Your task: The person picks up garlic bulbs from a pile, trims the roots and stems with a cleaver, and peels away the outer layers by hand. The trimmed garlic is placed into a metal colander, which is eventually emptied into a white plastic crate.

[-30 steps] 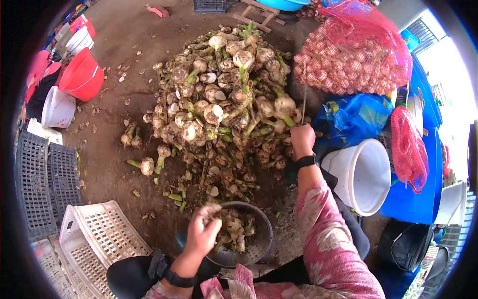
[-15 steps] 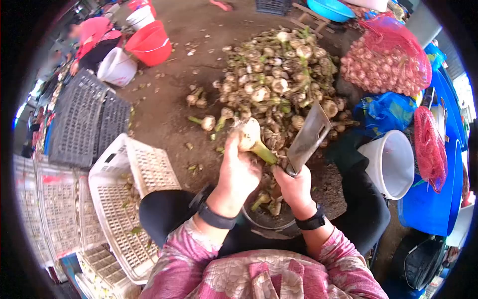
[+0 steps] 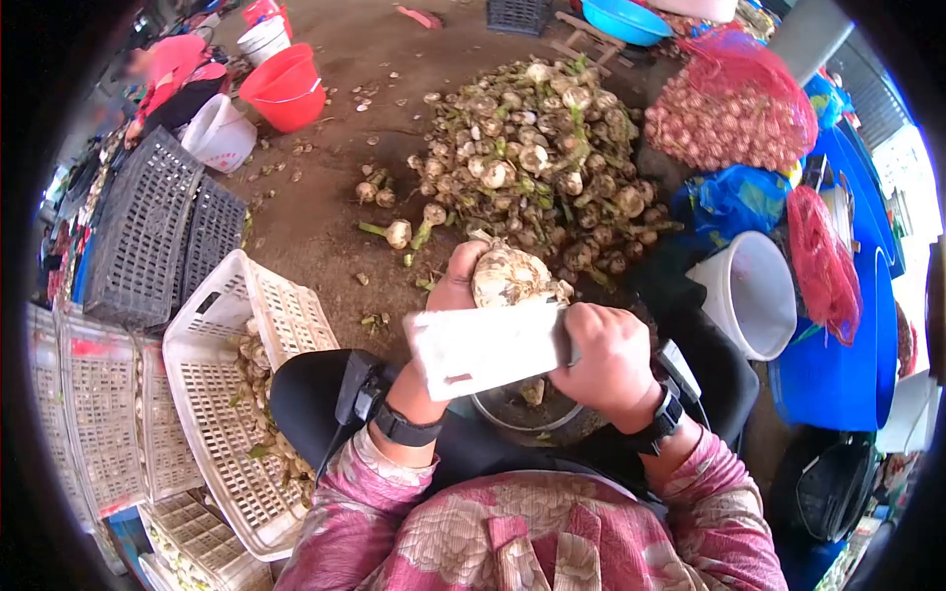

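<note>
My right hand (image 3: 613, 360) is closed round the handle of a wide cleaver (image 3: 488, 347), whose blade lies flat-side up and extends leftward. Just behind the blade, my left hand (image 3: 456, 284) grips a large garlic bulb (image 3: 510, 276); the blade hides most of that hand's fingers. Under the blade, between my knees, is a round metal basin (image 3: 544, 426) with a few pieces in it. Beyond my hands rises a big heap of garlic bulbs with stalks (image 3: 537, 158).
A white crate (image 3: 212, 419) with garlic stands at left, beside black crates (image 3: 148, 231). At right are a white bucket (image 3: 751, 295), a blue tub (image 3: 838, 364) and a red net sack (image 3: 729, 118). A person (image 3: 172, 74) is at upper left, near a red bucket (image 3: 286, 94).
The cleaver has swung from upright at the right to flat across the front of my left hand. The bulb has turned, and its green stalk no longer shows. The view has shifted slightly.
</note>
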Demonstrator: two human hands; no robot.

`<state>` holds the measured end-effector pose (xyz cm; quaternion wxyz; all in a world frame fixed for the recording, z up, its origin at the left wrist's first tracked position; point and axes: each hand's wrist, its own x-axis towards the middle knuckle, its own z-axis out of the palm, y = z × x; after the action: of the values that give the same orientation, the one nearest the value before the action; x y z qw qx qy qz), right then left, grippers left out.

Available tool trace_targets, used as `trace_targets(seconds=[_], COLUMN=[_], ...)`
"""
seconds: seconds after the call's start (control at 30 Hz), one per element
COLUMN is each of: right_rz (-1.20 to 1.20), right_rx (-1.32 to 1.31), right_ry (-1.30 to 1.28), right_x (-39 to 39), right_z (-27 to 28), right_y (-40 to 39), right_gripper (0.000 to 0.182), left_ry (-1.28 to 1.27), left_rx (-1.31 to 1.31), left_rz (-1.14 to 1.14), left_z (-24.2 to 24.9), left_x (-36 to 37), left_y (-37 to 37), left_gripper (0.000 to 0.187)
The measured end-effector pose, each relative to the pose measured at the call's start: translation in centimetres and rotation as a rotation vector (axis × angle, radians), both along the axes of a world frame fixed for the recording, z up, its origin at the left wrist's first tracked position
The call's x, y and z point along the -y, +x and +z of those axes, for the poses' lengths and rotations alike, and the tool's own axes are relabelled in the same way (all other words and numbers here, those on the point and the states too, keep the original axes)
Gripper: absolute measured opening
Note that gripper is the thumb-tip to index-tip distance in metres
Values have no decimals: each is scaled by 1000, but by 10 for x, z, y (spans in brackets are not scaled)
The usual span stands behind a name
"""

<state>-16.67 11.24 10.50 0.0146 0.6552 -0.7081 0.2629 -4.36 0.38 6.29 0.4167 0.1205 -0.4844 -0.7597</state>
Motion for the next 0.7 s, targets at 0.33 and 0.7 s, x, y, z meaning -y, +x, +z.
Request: trace_targets(seconds=[0.33, 0.7], right_rz=[-360, -162], right_rx=[152, 60], right_ry=[276, 63], right_x=[8, 11], right_z=[-59, -44], right_y=[-50, -33], right_gripper=[20, 25], left_ry=[-616, -543], left_rx=[551, 443], left_rz=[58, 113], left_z=[16, -8], left_x=[-6, 19], left_y=[8, -3], left_gripper=[68, 63])
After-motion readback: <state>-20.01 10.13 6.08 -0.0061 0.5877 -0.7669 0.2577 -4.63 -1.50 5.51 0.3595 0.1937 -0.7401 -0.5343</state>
